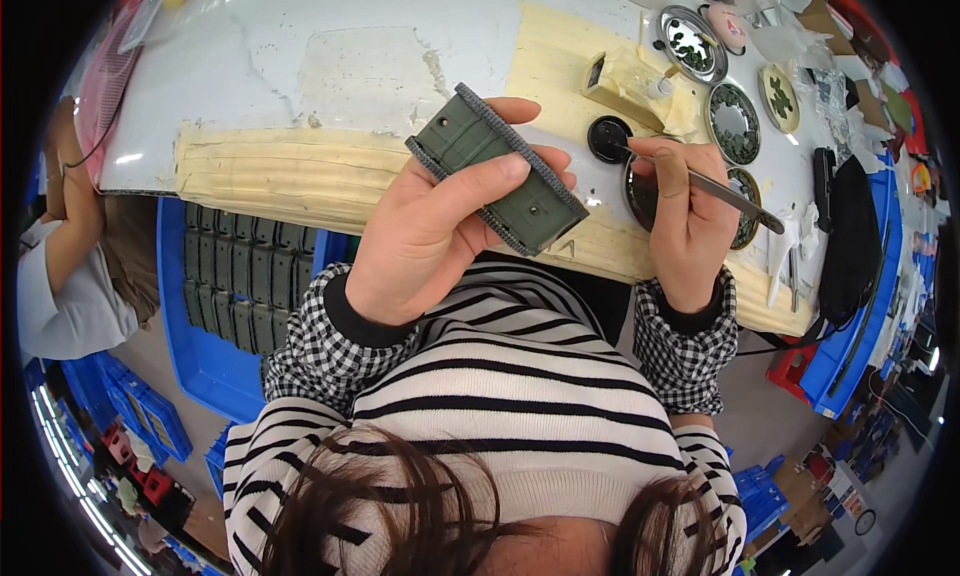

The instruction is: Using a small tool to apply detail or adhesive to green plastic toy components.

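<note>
My left hand [405, 238] is wrapped round a dark green model tank hull [520, 219] with grey tracks along both long sides. The thumb lies across its flat face, and the hull is tilted above the table's near edge. In my right hand [690, 221] is a pair of metal tweezers [738, 199], pinched between thumb and fingers. Their tips reach left to a small round black dish [606, 141]. Whether anything is between the tips is too small to tell. Behind that hand, a round dish [640, 198] is partly hidden.
Round metal dishes [733, 124] of small green parts stand on the right of the white table [240, 66], near a yellowish block [625, 88]. Below the left edge, a blue bin [200, 376] holds several green hulls. Another person's arm [80, 196] is at far left.
</note>
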The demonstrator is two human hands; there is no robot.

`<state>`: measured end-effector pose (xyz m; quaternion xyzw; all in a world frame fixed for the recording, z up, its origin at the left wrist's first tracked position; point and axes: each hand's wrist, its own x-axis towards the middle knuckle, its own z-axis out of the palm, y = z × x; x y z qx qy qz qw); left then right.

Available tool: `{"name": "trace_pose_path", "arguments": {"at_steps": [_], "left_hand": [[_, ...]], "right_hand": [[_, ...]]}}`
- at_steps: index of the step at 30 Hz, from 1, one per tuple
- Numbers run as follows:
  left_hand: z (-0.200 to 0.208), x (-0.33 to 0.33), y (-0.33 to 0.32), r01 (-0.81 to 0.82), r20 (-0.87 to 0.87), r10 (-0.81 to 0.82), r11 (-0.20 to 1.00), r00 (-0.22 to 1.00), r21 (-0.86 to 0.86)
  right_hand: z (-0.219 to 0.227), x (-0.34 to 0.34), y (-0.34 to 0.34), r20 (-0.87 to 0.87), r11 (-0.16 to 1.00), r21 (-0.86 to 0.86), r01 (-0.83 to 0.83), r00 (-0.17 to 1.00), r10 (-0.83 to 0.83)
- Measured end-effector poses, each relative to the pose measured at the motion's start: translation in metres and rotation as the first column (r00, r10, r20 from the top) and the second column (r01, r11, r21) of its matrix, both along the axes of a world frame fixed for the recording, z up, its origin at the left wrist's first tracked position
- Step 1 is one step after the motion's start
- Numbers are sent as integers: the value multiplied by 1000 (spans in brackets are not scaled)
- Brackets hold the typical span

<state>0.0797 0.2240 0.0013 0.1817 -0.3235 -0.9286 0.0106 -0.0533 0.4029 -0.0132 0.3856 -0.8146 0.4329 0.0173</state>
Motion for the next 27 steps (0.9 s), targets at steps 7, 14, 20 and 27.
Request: {"name": "trace_pose_path", "arguments": {"at_steps": [7, 14, 20, 27], "left_hand": [[0, 2, -2, -78, 38, 79, 997, 996, -16], [-1, -4, 2, -130, 94, 124, 989, 988, 63], [-3, -5, 5, -153, 104, 142, 982, 984, 108], [-4, -4, 4, -139, 102, 128, 984, 987, 114]], "right_hand": [[17, 10, 1, 42, 988, -154, 17, 999, -11], [37, 30, 3, 98, 934, -279, -221, 962, 257], [32, 33, -2, 185, 928, -292, -233, 938, 294], [29, 34, -4, 164, 931, -287, -226, 946, 280]]}}
